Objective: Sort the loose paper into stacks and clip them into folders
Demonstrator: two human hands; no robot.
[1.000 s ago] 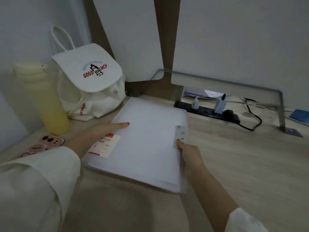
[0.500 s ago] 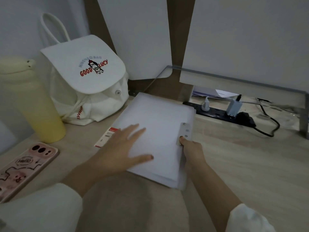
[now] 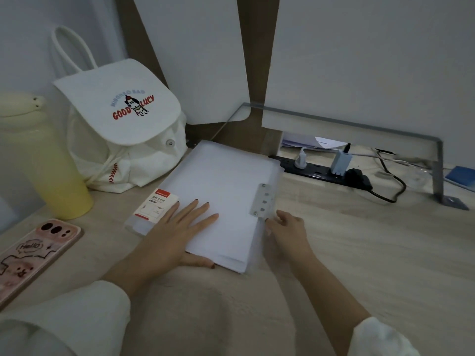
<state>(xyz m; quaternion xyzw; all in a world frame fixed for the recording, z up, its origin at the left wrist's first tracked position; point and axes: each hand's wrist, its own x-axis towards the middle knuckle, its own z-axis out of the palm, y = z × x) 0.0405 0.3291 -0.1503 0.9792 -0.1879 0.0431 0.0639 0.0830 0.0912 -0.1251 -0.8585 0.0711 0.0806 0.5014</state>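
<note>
Centrally on counter: white paper stack [image 3: 221, 191] lying flat inside a translucent folder [image 3: 277, 173], set askew on the wooden counter [image 3: 359, 253], its far end towards the back edge.
Clip: metal clip [image 3: 263, 200], a flat perforated bar on the folder's right edge, lying over the right margin of the paper.
Left grip: left grip [image 3: 177, 227] released, palm and straight fingers pressed flat on the near-left part of the paper; thumb tucked along the stack's near edge.
Right grip: right grip [image 3: 288, 229] released, fingers loosely bent and grasping nothing, just beside the folder's right edge; thumb tip touches that edge directly below the clip.
Label: red-and-white printed label [image 3: 156, 205] at the folder's left edge, just beyond the left fingertips.
Bag: cream drawstring bag [image 3: 120, 129] marked "GOOD LUCY", back-left corner, close to the folder's far-left side.
Bottle: pale yellow bottle [image 3: 51, 176], upright, left edge, just beside the bag.
Phone: pink-cased phone [image 3: 33, 255], face down, near-left edge.
Power strip: black power strip [image 3: 316, 173] with plugs fitted, along the back edge, right of the folder.
Riser: grey metal riser [image 3: 437, 170] spanning the power strip.
</note>
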